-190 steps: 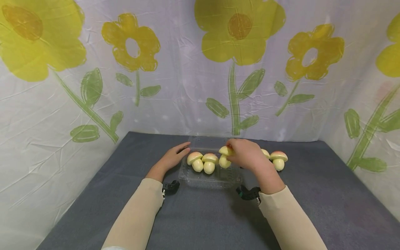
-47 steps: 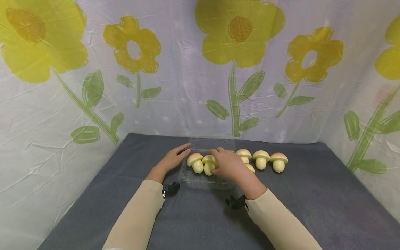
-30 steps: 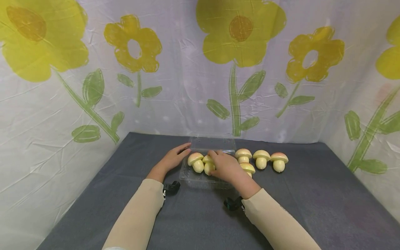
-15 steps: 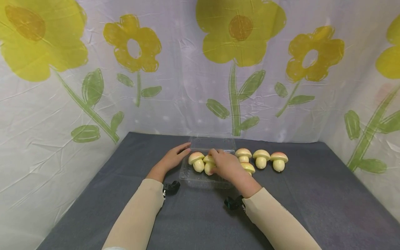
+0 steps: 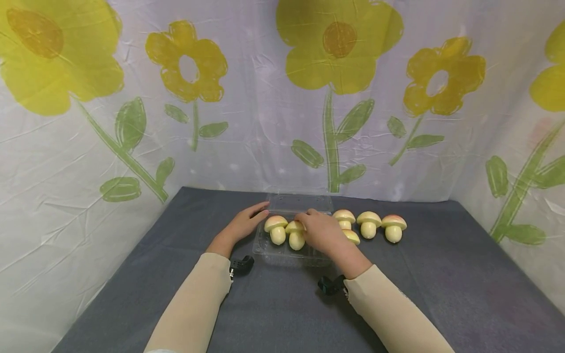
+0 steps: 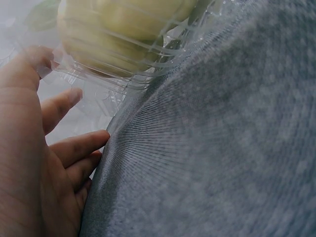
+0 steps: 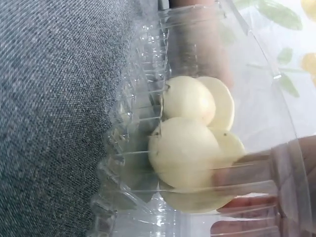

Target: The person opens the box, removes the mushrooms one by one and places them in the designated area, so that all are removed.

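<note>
Right hand (image 5: 324, 233) has its grip pinched on the mushroom (image 5: 296, 239) just left of it, cap far, stem near, while left hand (image 5: 243, 224) chills loose by the clear box (image 5: 289, 257).

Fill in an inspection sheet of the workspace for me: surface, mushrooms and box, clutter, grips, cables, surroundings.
Surface: dark grey cloth.
Job's things: clear box, lid open at the back; two mushrooms showing inside; four more mushrooms outside, to its right, one partly hidden by the right hand.
Clutter: nothing seen.
Grips: left hand at the box's left side, fingers extended; right hand over the box, at the right mushroom inside, hold unclear.
Cables: nothing seen; black device at each wrist.
Surroundings: pale curtain with yellow flowers, behind and on both sides.
</note>
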`<state>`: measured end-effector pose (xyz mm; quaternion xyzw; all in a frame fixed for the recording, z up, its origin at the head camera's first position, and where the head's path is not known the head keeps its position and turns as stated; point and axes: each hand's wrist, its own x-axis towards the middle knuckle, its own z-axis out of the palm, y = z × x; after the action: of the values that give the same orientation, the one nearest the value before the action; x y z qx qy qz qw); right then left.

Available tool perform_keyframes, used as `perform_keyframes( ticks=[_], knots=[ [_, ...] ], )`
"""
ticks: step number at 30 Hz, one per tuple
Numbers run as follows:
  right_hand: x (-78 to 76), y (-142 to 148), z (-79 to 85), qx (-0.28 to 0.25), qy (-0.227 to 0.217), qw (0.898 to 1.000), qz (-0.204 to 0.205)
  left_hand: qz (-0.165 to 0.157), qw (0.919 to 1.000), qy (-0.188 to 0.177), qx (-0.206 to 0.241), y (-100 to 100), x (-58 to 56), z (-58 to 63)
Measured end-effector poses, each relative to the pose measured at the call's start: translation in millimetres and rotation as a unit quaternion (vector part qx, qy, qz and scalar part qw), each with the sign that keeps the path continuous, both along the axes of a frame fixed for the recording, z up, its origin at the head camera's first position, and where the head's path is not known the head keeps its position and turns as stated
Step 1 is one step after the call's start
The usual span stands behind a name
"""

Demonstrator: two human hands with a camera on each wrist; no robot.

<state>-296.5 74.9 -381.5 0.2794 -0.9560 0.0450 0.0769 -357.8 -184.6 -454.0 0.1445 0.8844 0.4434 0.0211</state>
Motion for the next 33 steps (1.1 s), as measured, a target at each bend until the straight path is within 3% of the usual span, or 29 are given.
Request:
perform_keyframes(
  ticks=[14, 23, 33],
  knots=[
    [-2.4, 0.0, 4.0, -0.022, -0.044, 0.999, 0.006, 0.007, 1.0000, -0.003, 0.002, -0.4, -0.8, -4.5],
    [5.3, 7.3, 20.1, -0.009, -0.026, 1.000, 0.012, 0.007, 1.0000, -0.002, 0.001, 0.8, 0.3, -2.7],
    [10.5, 24.0, 43.7, -0.037, -0.071, 0.997, -0.012, 0.006, 1.0000, 0.000, -0.001, 0.2, 0.8, -0.9]
  ],
)
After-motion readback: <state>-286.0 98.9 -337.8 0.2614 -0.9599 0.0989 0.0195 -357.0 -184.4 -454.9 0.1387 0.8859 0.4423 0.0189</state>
